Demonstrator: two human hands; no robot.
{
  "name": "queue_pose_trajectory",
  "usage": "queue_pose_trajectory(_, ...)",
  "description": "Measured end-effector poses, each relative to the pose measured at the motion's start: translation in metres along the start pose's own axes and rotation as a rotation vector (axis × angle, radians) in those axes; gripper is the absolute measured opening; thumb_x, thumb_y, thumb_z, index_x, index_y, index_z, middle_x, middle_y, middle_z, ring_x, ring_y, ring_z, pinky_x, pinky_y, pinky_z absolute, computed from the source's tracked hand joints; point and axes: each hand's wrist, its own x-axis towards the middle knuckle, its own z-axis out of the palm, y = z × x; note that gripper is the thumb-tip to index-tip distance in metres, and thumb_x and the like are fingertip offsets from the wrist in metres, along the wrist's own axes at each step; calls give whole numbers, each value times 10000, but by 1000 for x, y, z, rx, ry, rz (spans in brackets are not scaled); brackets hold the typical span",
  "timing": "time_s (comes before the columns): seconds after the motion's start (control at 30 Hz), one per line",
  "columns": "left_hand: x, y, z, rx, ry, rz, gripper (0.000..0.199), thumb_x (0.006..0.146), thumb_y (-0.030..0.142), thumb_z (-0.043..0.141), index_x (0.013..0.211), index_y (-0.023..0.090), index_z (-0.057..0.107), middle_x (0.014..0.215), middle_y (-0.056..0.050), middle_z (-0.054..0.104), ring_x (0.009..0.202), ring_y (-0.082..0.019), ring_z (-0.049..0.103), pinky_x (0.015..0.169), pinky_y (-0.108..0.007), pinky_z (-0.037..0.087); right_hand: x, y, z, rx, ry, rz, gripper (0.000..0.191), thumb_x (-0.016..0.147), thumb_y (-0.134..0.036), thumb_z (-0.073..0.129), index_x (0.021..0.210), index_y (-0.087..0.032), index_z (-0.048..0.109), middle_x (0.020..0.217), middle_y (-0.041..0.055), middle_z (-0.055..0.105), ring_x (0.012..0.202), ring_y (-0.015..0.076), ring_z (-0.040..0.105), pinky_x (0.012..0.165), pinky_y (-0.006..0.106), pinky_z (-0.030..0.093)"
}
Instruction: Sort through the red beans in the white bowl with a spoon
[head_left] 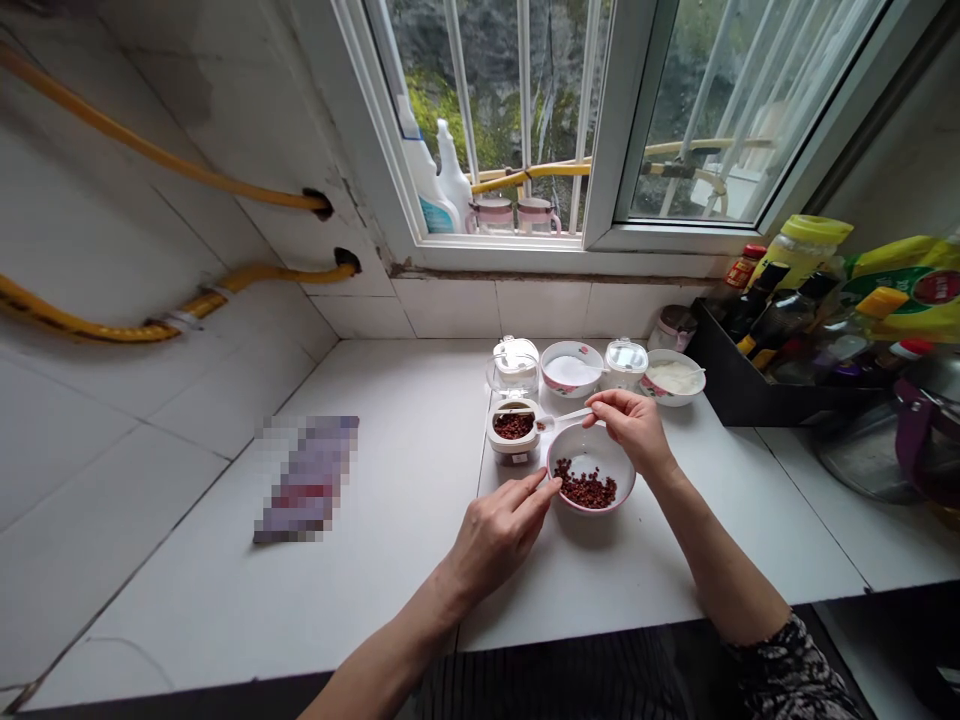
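Note:
My right hand (628, 428) pinches the handle end of a small white spoon (564, 418). The spoon's scoop, with a few dark red bits on it, is at the mouth of a small jar (515, 445) holding what look like dried Sichuan peppercorns (514, 425). Just in front stands a white bowl with a pink rim (626, 488), more of the same peppercorns (589, 490) lying in its bottom. The fingers of my left hand (504, 520) hold the bowl by its left rim; my left thumb is mostly hidden.
Behind are a lidded jar (515, 368), a bowl of white granules (572, 370), another lidded jar (625, 364) and a bowl of pale contents (673, 378). A black box of bottles (772, 395) stands at right, beside a pot (862, 450). A blurred purple packet (311, 480) lies left.

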Motion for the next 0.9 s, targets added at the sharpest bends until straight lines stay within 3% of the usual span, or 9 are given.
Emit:
queue_pose_trajectory(0.13,0,0,0,3,1,8,295,961,100,484,1219,139,621,1151,-133,712,884,-195,714,704,-287,603,-5,2,22,-38,16,-142,204,778,-367,633,813,-169,664,683,52,737,636,173,682,620,278,524)
queue_pose_trajectory(0.3,0,0,1,11,-9,0,299,971,115,475,1228,153,623,1157,-130,709,885,-186,716,708,-275,601,-12,6,32,-237,-4,-388,170,901,-301,548,919,-187,673,808,69,767,744,189,724,710,299,557)
queue_pose_trajectory(0.43,-1,0,1,13,-10,2,312,966,112,474,1235,156,625,1156,-130,709,901,-189,717,731,-281,605,-18,7,29,-498,-71,-694,222,945,-228,479,964,-199,699,899,93,778,817,199,732,755,323,559)
queue_pose_trajectory(0.53,-1,0,1,13,-14,2,323,969,121,471,1250,166,623,1157,-130,709,901,-188,717,735,-281,606,-20,4,22,-595,-100,-806,257,938,-191,456,979,-198,710,906,108,775,839,209,729,771,342,558)
queue_pose_trajectory(0.63,-1,0,1,1,-16,-7,344,972,127,466,1280,178,611,1156,-128,709,903,-185,716,739,-282,609,-21,-3,10,-567,-23,-742,231,928,-220,478,960,-196,706,859,98,765,783,204,716,749,341,555)
queue_pose_trajectory(0.73,-1,0,-1,-5,-16,-8,341,965,111,475,1271,173,613,1165,-127,707,907,-187,716,732,-286,612,-19,-10,-10,-507,54,-571,200,912,-265,503,913,-186,687,738,59,728,646,174,666,650,304,528)
queue_pose_trajectory(0.9,0,1,-2,-14,-11,-8,356,962,106,480,1288,177,605,1164,-127,708,909,-187,719,728,-280,613,-11,-6,-35,-640,-104,-260,170,847,-206,506,800,-188,668,628,16,681,593,156,624,578,259,454)
